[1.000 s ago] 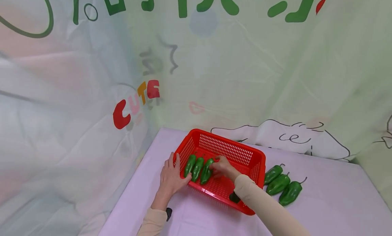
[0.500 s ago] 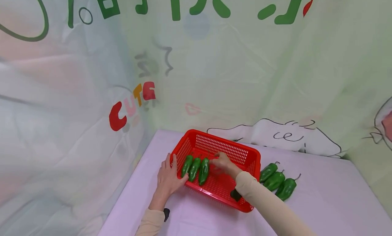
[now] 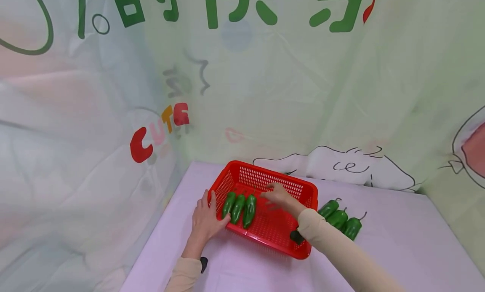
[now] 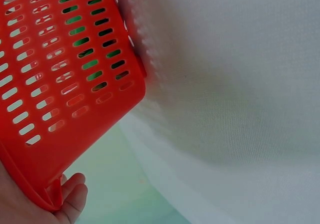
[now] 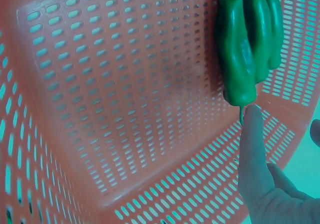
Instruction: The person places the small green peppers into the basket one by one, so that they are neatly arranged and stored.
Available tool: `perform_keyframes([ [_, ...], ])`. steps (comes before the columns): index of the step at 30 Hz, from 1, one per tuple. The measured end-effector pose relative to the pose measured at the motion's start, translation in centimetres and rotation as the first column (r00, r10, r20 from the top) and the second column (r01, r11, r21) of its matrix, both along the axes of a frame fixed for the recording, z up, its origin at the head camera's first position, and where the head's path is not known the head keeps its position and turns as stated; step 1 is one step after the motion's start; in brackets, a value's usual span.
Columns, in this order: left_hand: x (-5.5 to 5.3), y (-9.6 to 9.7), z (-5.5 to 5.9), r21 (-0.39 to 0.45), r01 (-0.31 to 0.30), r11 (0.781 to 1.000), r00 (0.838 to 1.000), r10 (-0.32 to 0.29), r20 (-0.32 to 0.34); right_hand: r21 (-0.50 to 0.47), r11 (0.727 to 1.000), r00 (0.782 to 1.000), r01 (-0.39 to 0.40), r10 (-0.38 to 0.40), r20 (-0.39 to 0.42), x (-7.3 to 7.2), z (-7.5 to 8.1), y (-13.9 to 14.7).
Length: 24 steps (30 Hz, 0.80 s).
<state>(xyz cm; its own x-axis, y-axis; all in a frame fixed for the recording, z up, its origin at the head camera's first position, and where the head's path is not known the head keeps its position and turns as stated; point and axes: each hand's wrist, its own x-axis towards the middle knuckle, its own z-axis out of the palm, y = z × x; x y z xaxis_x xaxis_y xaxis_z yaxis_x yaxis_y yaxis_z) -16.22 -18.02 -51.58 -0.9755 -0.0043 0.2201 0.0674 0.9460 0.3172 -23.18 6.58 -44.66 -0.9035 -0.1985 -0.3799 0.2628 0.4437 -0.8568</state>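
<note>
Our left hand (image 3: 206, 220) grips the red basket (image 3: 265, 241) by its corner; our right hand (image 3: 281, 198) spreads its fingers wide, empty, beside 3 green peppers (image 3: 249, 212) inside. We seem to be setting peppers in a row; the next move probably calls for reaching toward 3 loose peppers (image 3: 338, 218) on our pale counter (image 3: 398, 237). Printed sheeting (image 3: 265, 98) hangs behind.

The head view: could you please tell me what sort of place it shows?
Probably a makeshift, curtained-off workspace, perhaps for recording: pale printed sheets hang behind and to the left of a lilac-covered table, which bears a red perforated plastic basket and long glossy green peppers.
</note>
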Motion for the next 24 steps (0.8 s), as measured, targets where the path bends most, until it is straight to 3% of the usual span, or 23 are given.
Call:
perform_keyframes([
  [8, 0.0, 0.2, -0.1, -0.004, 0.003, 1.0, 1.0, -0.003, -0.003, -0.011, 1.0, 1.0, -0.02, 0.02, -0.018, 0.4, 1.5, 1.8],
  [15, 0.2, 0.1, -0.1, -0.005, 0.006, 1.0, 1.0, -0.006, -0.005, 0.006, 1.0, 0.999, 0.015, -0.014, -0.029, 0.5, 2.7, 4.1],
  [24, 0.2, 0.2, -0.2, -0.001, 0.005, 1.0, 1.0, -0.005, -0.004, 0.032, 0.999, 0.999, 0.03, -0.029, -0.036, 0.7, 4.0, 9.0],
])
